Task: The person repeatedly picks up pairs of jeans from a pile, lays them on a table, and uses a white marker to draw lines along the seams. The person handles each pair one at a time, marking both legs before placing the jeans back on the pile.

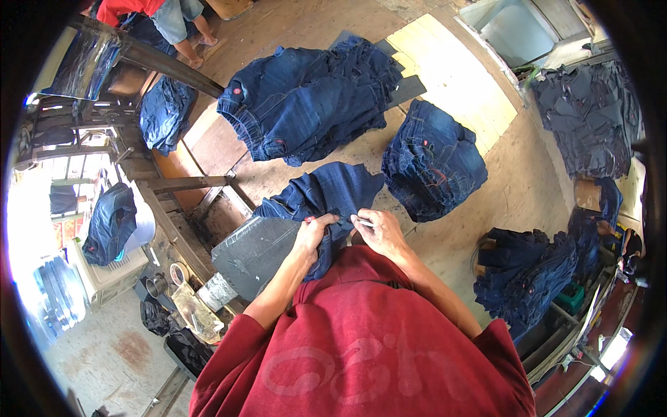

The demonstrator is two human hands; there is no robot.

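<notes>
A dark blue denim garment (333, 186) lies in front of me, its near end hanging down against my shirt. My left hand (314, 235) is closed on a fold of it. Close by on the right, my right hand (382, 233) is closed round a small silvery metal tool (365, 222), whose exact kind I cannot make out. The tool's tip points toward the cloth between my hands. Under the garment's left side sits a black taped box-like surface (260, 243).
A large heap of denim garments (299, 104) lies ahead, with a folded denim stack (432, 163) to its right. More denim (531, 274) is piled at the right, dark cloth (590, 118) beyond. Tape rolls (179, 273) lie left. Another person's legs (182, 31) show far left.
</notes>
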